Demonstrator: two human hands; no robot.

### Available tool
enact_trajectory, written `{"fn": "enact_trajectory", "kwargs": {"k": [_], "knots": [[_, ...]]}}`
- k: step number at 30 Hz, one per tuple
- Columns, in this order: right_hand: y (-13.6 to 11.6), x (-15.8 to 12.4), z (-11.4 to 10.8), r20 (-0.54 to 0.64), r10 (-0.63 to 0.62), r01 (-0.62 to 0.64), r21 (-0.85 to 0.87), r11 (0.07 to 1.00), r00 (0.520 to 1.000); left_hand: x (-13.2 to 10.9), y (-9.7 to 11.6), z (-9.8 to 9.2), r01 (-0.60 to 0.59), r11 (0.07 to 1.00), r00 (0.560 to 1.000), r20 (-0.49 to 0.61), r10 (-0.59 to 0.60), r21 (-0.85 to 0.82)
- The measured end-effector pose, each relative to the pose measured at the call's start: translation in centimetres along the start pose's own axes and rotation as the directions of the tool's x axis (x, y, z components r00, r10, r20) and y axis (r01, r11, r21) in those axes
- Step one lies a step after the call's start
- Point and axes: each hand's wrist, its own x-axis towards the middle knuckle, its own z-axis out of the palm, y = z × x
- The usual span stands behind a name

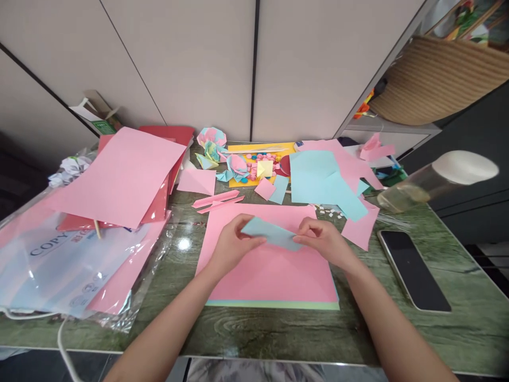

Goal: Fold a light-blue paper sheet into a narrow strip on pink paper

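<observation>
A light blue strip of paper (272,234) is stretched between my two hands, above a stack of coloured sheets. My left hand (234,241) pinches its left end between thumb and fingers. At the other end, my right hand (322,239) grips the lower right corner with thumb and fingertips. The stack's pink top sheet (266,276) lies flat beneath, with blue and green edges showing at its front and right. Two folded pink paper strips (217,200) rest just behind the stack's left part.
Folded paper flowers (214,146), a yellow tray (234,180) of small beads and loose blue paper (314,175) lie at the back. A phone (413,270) and a clear cup with a white lid (441,180) stand right. A plastic paper bag (79,265) covers the left.
</observation>
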Motion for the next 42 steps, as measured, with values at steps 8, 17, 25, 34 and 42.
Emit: {"fn": "enact_trajectory", "kwargs": {"k": [8,17,25,34,42], "knots": [[-1.3,-0.3,0.7,-0.042,0.015,-0.007,0.189,0.982,0.999,-1.1,0.8,0.5,0.076,0.988,0.995,-0.056,-0.084,-0.135],[-1.6,-0.4,1.2,0.036,0.141,-0.135,0.585,0.8,0.989,-1.4,1.1,0.3,0.072,0.928,0.994,0.098,-0.039,-0.366],[-1.2,-0.5,2.3,0.253,0.167,-0.303,0.761,0.574,0.953,-0.9,0.2,0.7,0.164,0.777,0.977,0.207,-0.045,-0.607],[-1.5,-0.3,3.7,0.29,0.188,-0.346,0.8,0.49,0.938,-1.3,0.7,0.7,0.212,0.732,0.969,0.235,-0.072,-0.648],[-1.8,-0.4,3.5,0.339,0.186,-0.386,0.822,0.419,0.922,-1.2,0.0,0.9,0.275,0.703,0.959,0.239,-0.152,-0.656]]}}
